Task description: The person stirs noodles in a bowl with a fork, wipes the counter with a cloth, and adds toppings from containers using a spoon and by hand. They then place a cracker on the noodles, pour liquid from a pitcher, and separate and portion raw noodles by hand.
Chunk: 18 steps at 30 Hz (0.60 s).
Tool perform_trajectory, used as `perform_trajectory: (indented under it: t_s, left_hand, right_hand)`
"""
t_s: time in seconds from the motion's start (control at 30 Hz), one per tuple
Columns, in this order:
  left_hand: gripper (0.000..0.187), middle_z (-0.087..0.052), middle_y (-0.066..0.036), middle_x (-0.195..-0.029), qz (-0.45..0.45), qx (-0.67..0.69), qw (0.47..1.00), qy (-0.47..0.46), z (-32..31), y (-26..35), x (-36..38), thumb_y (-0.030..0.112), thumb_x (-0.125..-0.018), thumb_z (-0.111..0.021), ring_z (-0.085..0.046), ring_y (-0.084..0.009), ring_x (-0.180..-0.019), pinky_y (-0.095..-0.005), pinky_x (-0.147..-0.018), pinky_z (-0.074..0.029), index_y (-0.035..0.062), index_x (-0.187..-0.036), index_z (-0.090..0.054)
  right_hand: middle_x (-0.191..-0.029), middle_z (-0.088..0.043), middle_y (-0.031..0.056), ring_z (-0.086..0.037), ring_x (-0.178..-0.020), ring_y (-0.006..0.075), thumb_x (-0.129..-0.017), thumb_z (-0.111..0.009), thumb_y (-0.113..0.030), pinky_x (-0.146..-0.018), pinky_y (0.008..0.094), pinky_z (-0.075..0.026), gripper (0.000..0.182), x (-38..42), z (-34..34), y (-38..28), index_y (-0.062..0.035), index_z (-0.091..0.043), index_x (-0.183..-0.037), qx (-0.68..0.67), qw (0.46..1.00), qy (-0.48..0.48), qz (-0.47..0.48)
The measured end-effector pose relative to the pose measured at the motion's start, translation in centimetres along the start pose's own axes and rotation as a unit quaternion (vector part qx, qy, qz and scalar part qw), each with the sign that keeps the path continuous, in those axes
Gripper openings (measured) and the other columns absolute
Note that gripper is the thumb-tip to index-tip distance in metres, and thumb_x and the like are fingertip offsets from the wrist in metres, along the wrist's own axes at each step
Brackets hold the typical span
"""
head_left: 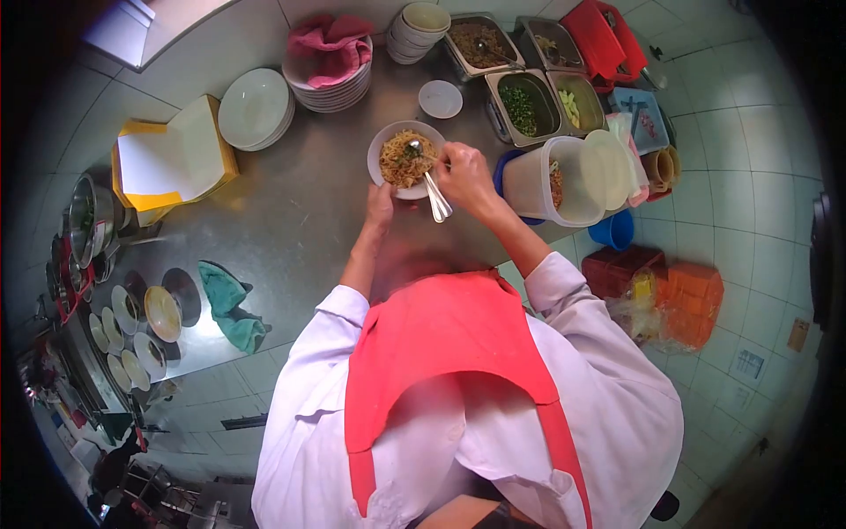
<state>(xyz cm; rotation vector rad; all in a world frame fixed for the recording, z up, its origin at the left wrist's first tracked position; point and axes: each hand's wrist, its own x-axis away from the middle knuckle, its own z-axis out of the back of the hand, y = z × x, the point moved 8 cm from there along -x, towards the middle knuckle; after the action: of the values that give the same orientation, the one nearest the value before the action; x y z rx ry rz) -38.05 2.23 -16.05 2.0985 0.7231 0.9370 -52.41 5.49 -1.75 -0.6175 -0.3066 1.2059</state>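
Note:
A white bowl (377,150) of noodles (398,169) stands on the steel counter in front of me. My left hand (381,204) is closed on the bowl's near-left edge, thumb at the rim. Over the right side of the bowl, my right hand (465,175) has its fingers pinched together right at the noodles; I cannot tell what is between them. A spoon (414,149) lies with its head on the noodles, close to those fingertips. Two metal handles (437,199) stick out over the near rim, side by side, below my right hand.
A small white dish (441,100) sits behind the bowl. Metal pans of chopped greens (520,109) and other food line the back right, beside a plastic tub (582,201). Stacked plates (256,109), a pink cloth (328,51) and a green cloth (231,304) lie leftward.

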Motion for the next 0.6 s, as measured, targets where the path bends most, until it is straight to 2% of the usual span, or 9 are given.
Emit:
perform_trajectory:
  t_s: [0.07, 0.3, 0.4, 0.47, 0.53, 0.6]
  left_hand:
    - [0.052, -0.052, -0.021, -0.111, 0.022, 0.021, 0.999, 0.030, 0.4, -0.6, -0.3, 0.008, -0.075, -0.037, -0.064, -0.0325, -0.081, -0.0371, -0.050, -0.060, 0.0022, -0.126, -0.027]
    - [0.053, -0.052, -0.020, -0.110, 0.033, 0.017, 0.999, 0.010, 0.8, -1.3, -0.8, 0.007, -0.076, -0.035, -0.064, -0.0326, -0.082, -0.0371, -0.053, -0.060, 0.0039, -0.128, -0.024]
    - [0.051, -0.053, -0.019, -0.108, 0.020, 0.032, 0.999, 0.005, 1.0, -1.5, -0.9, 0.007, -0.076, -0.035, -0.064, -0.0325, -0.081, -0.0371, -0.054, -0.061, 0.0021, -0.126, -0.027]
    - [0.039, -0.060, -0.022, -0.098, 0.001, 0.007, 1.000, 0.016, 0.7, -0.5, -0.4, 0.014, -0.082, -0.039, -0.065, -0.0317, -0.077, -0.0373, -0.060, -0.059, -0.0107, -0.111, -0.044]
    - [0.039, -0.060, -0.022, -0.098, 0.014, 0.002, 1.000, 0.021, 1.0, -0.6, -0.3, 0.014, -0.081, -0.039, -0.065, -0.0319, -0.077, -0.0372, -0.060, -0.059, -0.0107, -0.111, -0.044]
    - [0.039, -0.059, -0.023, -0.098, 0.035, -0.008, 0.999, 0.012, 0.6, -1.0, -0.3, 0.014, -0.081, -0.039, -0.065, -0.0320, -0.077, -0.0372, -0.060, -0.059, -0.0107, -0.111, -0.044]
  right_hand:
    - [-0.074, -0.060, 0.0191, -0.059, -0.071, 0.0384, -0.074, -0.059, -0.010, -0.065, 0.0447, -0.047, 0.010, -0.1, 0.2, 0.1, -0.0002, -0.057, -0.071, 0.023, 0.999, 0.027, 0.018]
    - [-0.072, -0.058, 0.0175, -0.058, -0.070, 0.0370, -0.073, -0.059, -0.009, -0.063, 0.0452, -0.047, 0.010, 0.2, 0.0, -0.4, -0.0011, -0.055, -0.070, 0.018, 0.998, 0.029, 0.053]
    - [-0.073, -0.058, 0.0170, -0.058, -0.069, 0.0367, -0.073, -0.059, -0.010, -0.062, 0.0450, -0.047, 0.009, 0.3, -0.2, -0.4, -0.0015, -0.055, -0.071, -0.010, 0.998, 0.014, 0.062]
    - [-0.073, -0.058, 0.0168, -0.058, -0.068, 0.0365, -0.073, -0.059, -0.010, -0.061, 0.0449, -0.046, 0.009, 0.1, -0.2, -0.3, -0.0017, -0.055, -0.071, -0.020, 0.997, 0.004, 0.074]
    - [-0.073, -0.058, 0.0164, -0.058, -0.068, 0.0362, -0.073, -0.060, -0.010, -0.061, 0.0451, -0.046, 0.009, -0.5, 0.3, 0.7, -0.0021, -0.056, -0.072, -0.011, 0.998, 0.026, 0.047]
    - [-0.073, -0.057, 0.0164, -0.058, -0.068, 0.0363, -0.073, -0.059, -0.010, -0.061, 0.0453, -0.047, 0.009, -0.5, 0.6, 0.6, -0.0021, -0.055, -0.073, 0.001, 0.998, 0.039, 0.059]
